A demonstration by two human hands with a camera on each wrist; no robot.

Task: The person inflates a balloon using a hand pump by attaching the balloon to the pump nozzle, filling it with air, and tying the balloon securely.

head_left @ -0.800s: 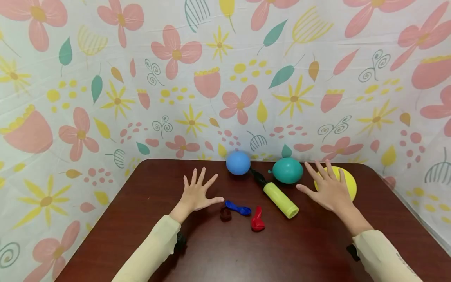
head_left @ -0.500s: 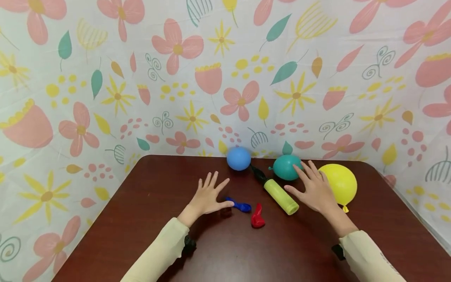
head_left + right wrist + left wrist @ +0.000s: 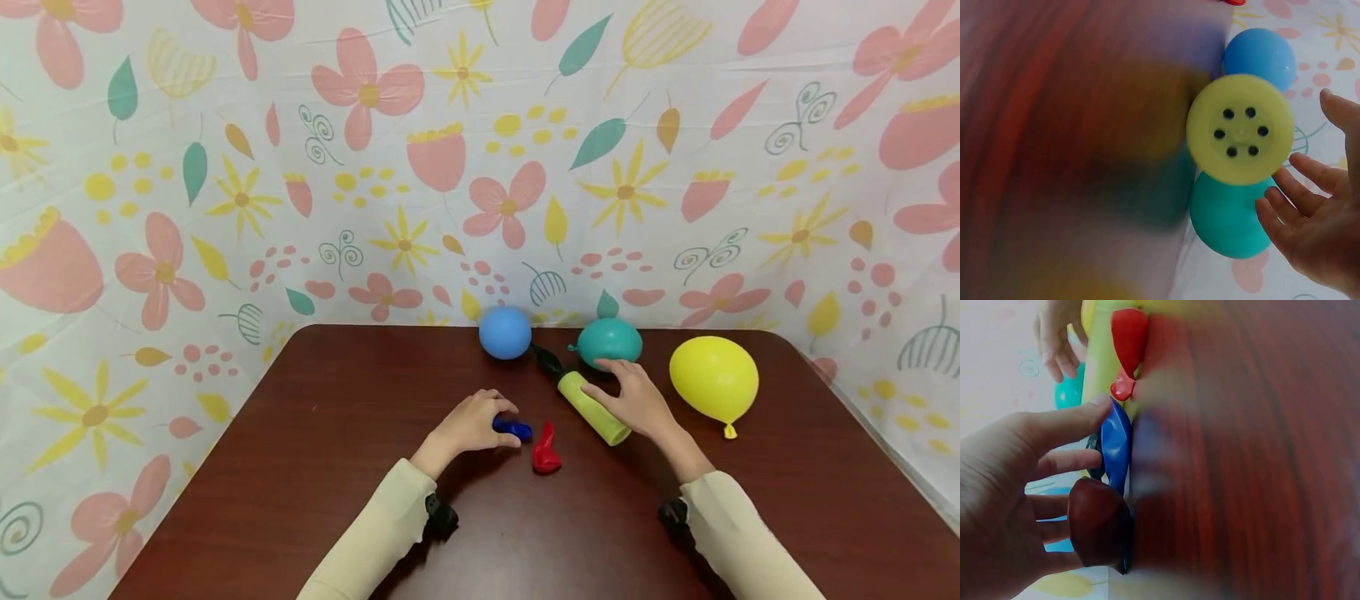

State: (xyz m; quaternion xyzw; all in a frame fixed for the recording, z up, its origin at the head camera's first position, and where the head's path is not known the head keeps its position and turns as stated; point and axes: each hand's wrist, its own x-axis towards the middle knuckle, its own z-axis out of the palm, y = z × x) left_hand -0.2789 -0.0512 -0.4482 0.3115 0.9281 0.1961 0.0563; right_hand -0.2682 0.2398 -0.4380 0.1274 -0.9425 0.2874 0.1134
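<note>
Left hand (image 3: pixel 1000 500), thumb and fingers apart, beside a limp blue balloon (image 3: pixel 1116 440) and brown balloon (image 3: pixel 1099 519).
The thumb tip overlaps the blue one's end, contact unclear; the brown one hides the tips of the fingers farthest from the thumb. Past the thumb lies a red balloon (image 3: pixel 1129 340), a yellow-green tube (image 3: pixel 1102 359) behind it; the right hand (image 3: pixel 1057 334) shows farther off. Beyond the fingertips spreads the reddish-brown surface (image 3: pixel 1254 456).
</note>
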